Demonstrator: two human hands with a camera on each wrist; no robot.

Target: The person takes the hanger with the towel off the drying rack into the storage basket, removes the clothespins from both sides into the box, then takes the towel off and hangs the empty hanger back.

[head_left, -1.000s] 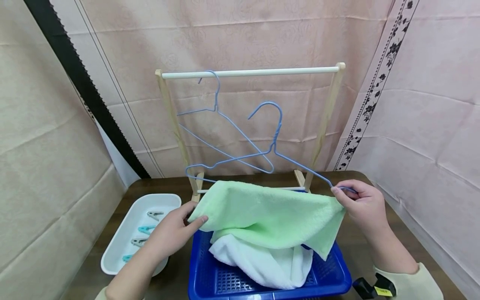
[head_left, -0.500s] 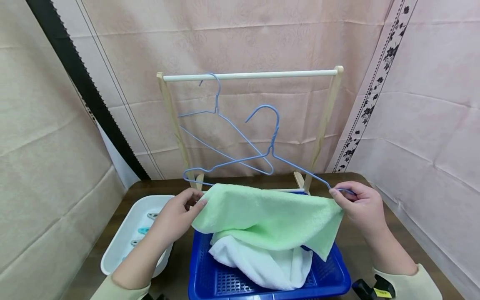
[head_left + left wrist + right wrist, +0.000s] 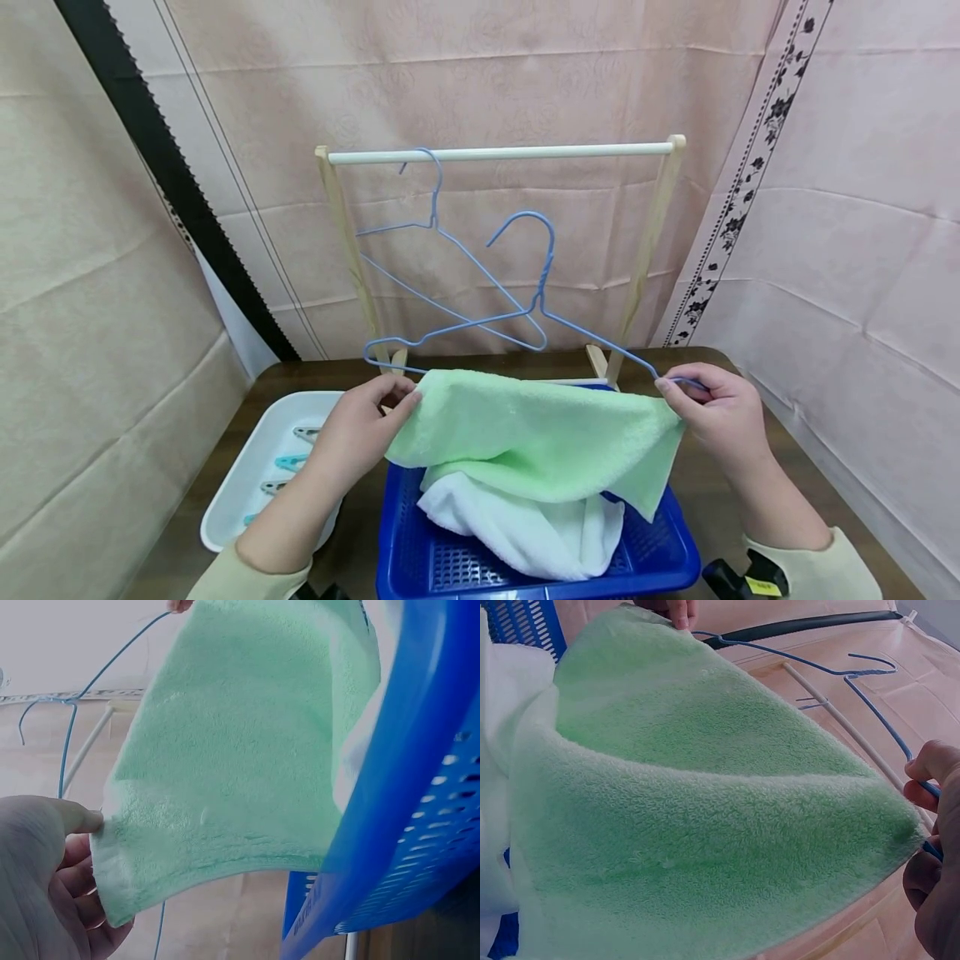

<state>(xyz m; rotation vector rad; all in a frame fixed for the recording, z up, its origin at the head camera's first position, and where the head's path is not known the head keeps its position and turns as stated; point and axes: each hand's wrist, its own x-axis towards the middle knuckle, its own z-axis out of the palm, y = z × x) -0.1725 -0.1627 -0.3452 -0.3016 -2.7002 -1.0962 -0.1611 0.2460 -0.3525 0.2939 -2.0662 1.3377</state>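
Note:
A light green towel (image 3: 540,425) is spread between both hands, its lower part sagging over a white cloth (image 3: 525,533) in the blue basket (image 3: 678,554). My left hand (image 3: 360,433) pinches the towel's left edge between thumb and fingers, as the left wrist view (image 3: 45,877) confirms. At the other side, my right hand (image 3: 720,408) grips the lower right end of a blue wire hanger (image 3: 546,273) beside the towel's corner. Whether it also holds the corner cannot be told. The hanger's hook points up, and its lower bar disappears behind the towel.
A second blue hanger (image 3: 434,212) hangs from the white bar (image 3: 525,154) of a wooden rack behind. Left of the basket, a white tray (image 3: 225,500) holds several clothespins (image 3: 291,462), partly covered by my left forearm. All stands on a dark wooden table (image 3: 791,446).
My left hand has shifted up and slightly inward along the towel's left edge. The held hanger has drifted slightly left and down in view; my right hand keeps its grip.

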